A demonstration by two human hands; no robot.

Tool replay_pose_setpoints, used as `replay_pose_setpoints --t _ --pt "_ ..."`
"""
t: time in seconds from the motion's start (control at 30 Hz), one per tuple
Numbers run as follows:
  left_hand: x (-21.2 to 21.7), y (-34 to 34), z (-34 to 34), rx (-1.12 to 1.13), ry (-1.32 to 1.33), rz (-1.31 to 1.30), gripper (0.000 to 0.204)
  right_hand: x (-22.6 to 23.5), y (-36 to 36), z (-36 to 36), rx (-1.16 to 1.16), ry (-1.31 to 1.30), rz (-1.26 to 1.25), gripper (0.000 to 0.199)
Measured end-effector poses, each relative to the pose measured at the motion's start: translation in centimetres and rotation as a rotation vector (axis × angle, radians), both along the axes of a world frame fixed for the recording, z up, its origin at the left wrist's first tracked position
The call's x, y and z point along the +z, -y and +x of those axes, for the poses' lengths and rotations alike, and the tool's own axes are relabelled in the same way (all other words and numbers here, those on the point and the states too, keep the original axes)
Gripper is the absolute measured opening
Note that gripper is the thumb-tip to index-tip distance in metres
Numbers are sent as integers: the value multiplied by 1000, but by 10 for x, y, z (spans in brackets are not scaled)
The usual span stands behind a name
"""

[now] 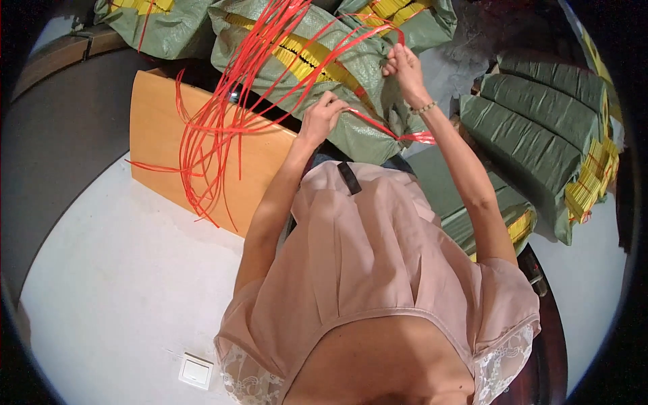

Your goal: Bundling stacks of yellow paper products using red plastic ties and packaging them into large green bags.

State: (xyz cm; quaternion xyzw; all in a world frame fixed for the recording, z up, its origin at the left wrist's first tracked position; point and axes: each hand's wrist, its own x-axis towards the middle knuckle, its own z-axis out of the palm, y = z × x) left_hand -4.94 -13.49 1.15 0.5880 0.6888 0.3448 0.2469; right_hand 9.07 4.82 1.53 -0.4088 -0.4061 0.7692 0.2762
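In the head view, the left hand point(322, 120) pinches a red strap point(371, 123) that runs right to the near right corner of a green woven sack point(361, 140). The right hand point(406, 71), farther off and to the right, grips another red strand point(401, 36) between closed fingers. Left of both hands, a loose red bunch point(251, 54) drapes over the sack and a tan board point(155, 128).

Open gap between my left hand point(322, 120) and right hand point(403, 69)
Tangled thin red plastic strips point(253, 50) block my way across the flat tan panel point(155, 121).
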Motion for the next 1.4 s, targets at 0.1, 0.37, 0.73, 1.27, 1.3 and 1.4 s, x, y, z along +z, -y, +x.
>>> replay_pose_setpoints --t 0.1,0.37,0.73,1.27,1.3,1.4 --pt "0 -1 1 39 72 -12 14 8 0 6 -95 31 -73 32" --pt "6 6 -4 145 316 -86 28 21 -10 1 70 68 55 33" --pt "24 -19 -8 -58 3 -217 37 -24 -32 -9 -31 134 -26 32" --pt "17 -5 25 -198 -87 48 10 -6 -17 20 191 175 102 31" --pt "17 1 28 -85 -36 28 10 -6 -17 24 267 224 180 31" --pt "26 14 42 153 25 22 14 -7 -16 29 451 329 308 29"
